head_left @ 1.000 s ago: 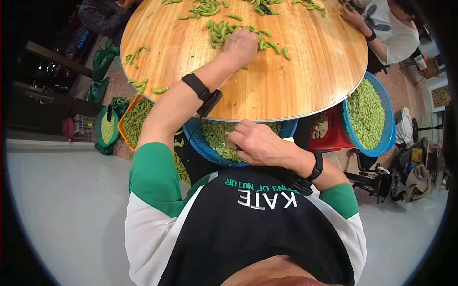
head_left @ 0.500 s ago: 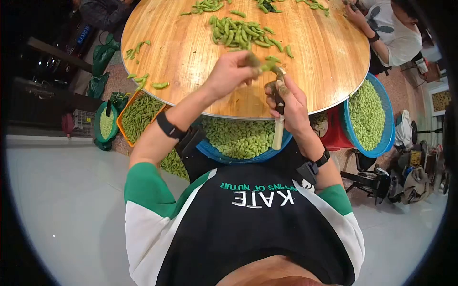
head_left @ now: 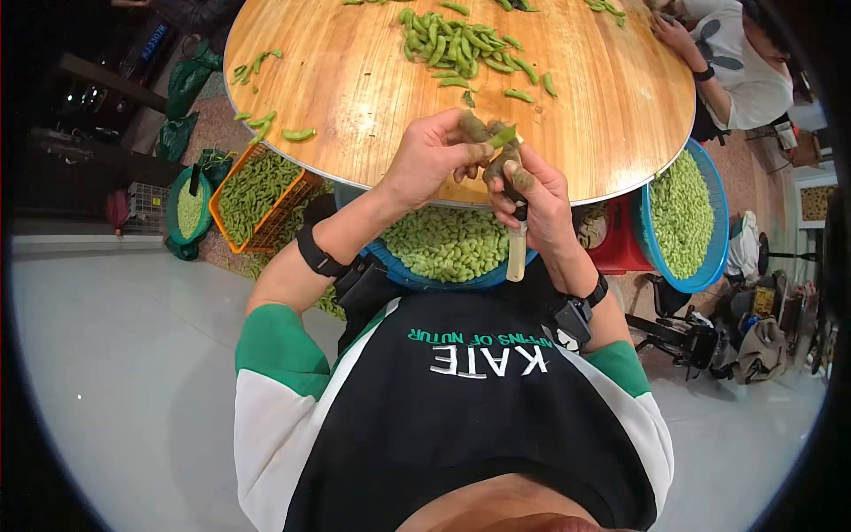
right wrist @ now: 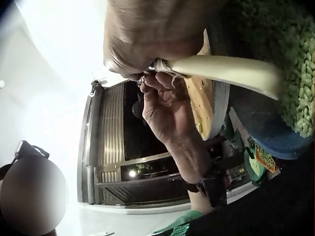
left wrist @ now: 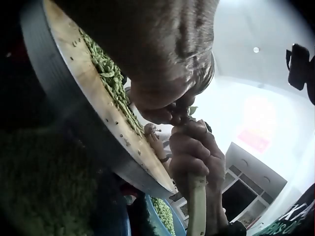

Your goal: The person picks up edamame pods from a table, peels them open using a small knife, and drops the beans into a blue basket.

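Above the table's near edge, my left hand (head_left: 432, 160) pinches a green bean pod (head_left: 503, 136) between thumb and fingers. My right hand (head_left: 541, 195) meets it there, curled round a tool with a pale handle (head_left: 517, 255) that hangs below the fist; its working end is hidden among the fingers. Brownish-green stains or covers show on the fingertips of both hands. In the left wrist view the two hands come together at the pod's tip (left wrist: 193, 110). Below them a blue basket (head_left: 403, 277) holds shelled beans (head_left: 448, 244). A heap of pods (head_left: 456, 44) lies farther in on the table.
The round wooden table (head_left: 337, 97) has a metal-edged rim. An orange crate (head_left: 226, 232) of pods stands at left, near a small green basin (head_left: 206, 213). At right stand a red stool (head_left: 620, 244) and a blue basket (head_left: 722, 208) of beans. Another person (head_left: 745, 62) sits at far right.
The left hand has come back from the pod heap with a pod, and the right hand has risen from the basket with the tool. Both hands have since drawn together at the pod.
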Motion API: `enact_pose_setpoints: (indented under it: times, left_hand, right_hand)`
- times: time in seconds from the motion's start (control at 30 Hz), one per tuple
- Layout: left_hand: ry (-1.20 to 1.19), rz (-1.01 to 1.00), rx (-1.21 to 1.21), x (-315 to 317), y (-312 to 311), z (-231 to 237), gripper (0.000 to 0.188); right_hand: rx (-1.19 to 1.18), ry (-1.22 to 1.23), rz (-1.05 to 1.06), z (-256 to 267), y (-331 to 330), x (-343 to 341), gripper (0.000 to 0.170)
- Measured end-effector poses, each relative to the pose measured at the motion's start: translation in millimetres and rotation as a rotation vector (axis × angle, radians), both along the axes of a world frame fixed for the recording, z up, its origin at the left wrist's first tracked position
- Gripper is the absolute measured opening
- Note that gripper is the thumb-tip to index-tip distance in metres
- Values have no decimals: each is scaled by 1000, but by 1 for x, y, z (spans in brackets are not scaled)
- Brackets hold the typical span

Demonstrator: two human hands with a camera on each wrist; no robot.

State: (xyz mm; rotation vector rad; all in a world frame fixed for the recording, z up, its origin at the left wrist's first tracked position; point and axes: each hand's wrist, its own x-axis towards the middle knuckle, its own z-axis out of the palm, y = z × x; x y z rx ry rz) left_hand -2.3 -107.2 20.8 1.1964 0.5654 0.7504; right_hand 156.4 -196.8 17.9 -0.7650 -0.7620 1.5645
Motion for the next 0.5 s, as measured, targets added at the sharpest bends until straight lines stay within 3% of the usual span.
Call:
enact_pose_setpoints:
  times: [0.2, 0.37, 0.43, 0.5]
  left_hand:
    - [-105, 46, 2, -1, 0, -3, 7]
    - [-263, -181, -415, -8, 4, -7, 14]
    - [-322, -237, -491, -8, 4, -14, 15]
    - [-380, -291, -571, -9, 2, -17, 16]
  right_hand:
    - [-23, 14, -31, -1, -1, -2, 27]
    - [-31, 74, 49, 6, -5, 2, 33]
    - [-96, 145, 90, 14, -7, 2, 15]
    - [-101, 211, 119, 9, -8, 3, 15]
